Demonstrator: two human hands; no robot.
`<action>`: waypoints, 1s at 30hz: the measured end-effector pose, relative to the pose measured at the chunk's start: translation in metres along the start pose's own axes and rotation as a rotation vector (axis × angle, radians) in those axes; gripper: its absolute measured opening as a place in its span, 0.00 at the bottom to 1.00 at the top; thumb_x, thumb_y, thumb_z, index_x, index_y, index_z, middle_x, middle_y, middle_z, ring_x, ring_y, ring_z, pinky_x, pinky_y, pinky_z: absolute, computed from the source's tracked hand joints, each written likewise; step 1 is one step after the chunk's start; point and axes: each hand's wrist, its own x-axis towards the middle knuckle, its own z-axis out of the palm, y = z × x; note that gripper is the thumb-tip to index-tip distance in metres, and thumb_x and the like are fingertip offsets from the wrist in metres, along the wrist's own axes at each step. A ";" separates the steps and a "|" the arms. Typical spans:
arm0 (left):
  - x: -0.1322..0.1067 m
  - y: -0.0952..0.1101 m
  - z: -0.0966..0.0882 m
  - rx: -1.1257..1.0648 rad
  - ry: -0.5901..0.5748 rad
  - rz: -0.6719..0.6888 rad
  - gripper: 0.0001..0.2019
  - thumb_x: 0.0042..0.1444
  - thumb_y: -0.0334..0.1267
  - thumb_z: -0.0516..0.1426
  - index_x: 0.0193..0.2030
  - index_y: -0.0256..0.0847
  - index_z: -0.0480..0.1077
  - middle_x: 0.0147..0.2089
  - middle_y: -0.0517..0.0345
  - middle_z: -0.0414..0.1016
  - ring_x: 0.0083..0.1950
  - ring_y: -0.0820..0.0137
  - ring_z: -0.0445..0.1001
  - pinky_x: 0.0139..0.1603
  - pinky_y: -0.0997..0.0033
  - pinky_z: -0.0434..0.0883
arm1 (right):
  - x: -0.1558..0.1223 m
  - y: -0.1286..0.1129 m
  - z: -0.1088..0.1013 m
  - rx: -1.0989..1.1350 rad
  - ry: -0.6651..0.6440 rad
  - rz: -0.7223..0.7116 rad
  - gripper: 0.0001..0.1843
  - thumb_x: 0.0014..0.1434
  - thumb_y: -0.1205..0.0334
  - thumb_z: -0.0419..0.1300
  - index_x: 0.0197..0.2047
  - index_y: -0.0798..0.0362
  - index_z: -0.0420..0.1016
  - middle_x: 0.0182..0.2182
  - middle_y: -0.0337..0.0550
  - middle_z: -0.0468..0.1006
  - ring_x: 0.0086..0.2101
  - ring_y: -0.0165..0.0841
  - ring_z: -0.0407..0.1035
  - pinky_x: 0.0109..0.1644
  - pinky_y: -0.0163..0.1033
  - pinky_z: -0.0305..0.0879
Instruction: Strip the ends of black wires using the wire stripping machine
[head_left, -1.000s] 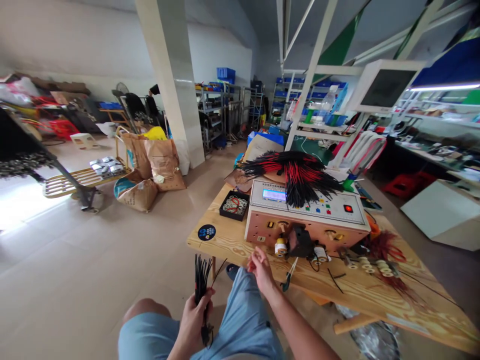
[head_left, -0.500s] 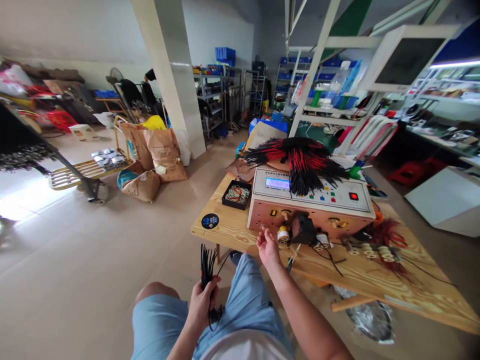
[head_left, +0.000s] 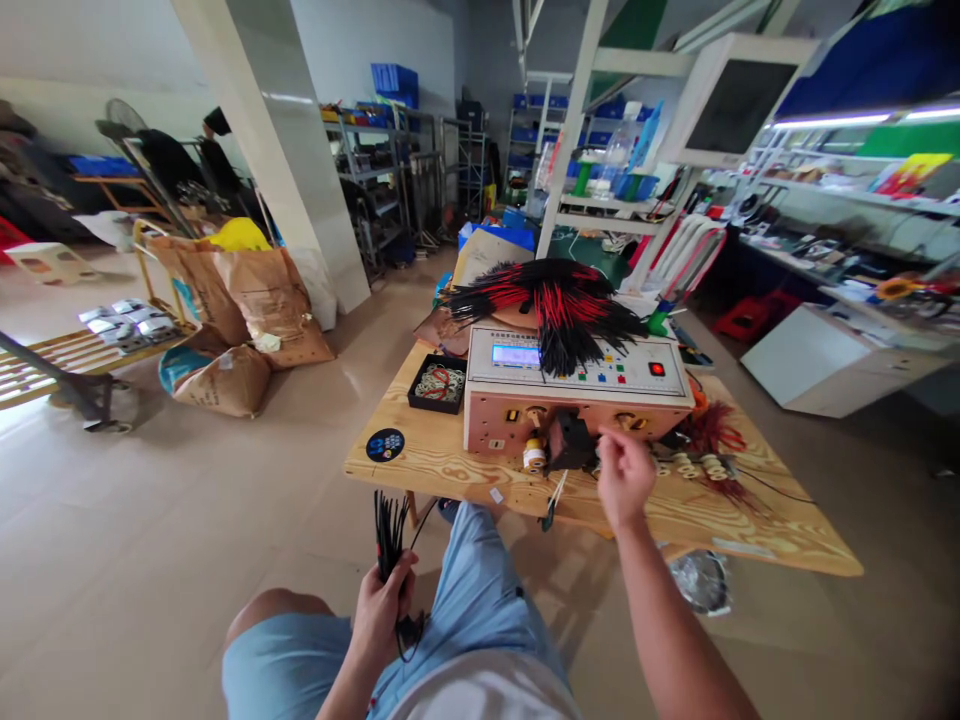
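My left hand (head_left: 382, 615) is low over my thigh, shut on a bundle of black wires (head_left: 390, 535), with a loop of wire hanging below it. My right hand (head_left: 626, 478) is raised at the front of a wire-processing machine (head_left: 577, 410), just right of its black front block (head_left: 570, 445), fingers pinched and touching nothing I can see. A heap of red-and-black wires (head_left: 551, 305) lies across the machine's top, behind its control panel (head_left: 577, 365). A small black tray of coiled wires (head_left: 439, 385) sits to the machine's left.
The wooden workbench (head_left: 420, 465) also holds a small cutter (head_left: 553, 500), wire coils (head_left: 697, 465) and a yellow spool (head_left: 534, 455). Paper sacks (head_left: 240, 345) stand on the tile floor to the left. Shelving (head_left: 847, 210) lines the right.
My right hand has moved rightward along the machine's front, past the black block. My left hand still holds the black bundle. The whole view has swung, shifting the bench left and showing more of it.
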 end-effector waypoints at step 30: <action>-0.001 -0.002 0.008 0.040 0.020 -0.070 0.25 0.41 0.56 0.70 0.33 0.36 0.71 0.17 0.70 0.61 0.15 0.81 0.54 0.13 0.81 0.51 | 0.009 0.091 -0.064 -0.091 0.193 0.202 0.22 0.61 0.47 0.60 0.48 0.57 0.78 0.38 0.51 0.79 0.36 0.39 0.73 0.42 0.44 0.70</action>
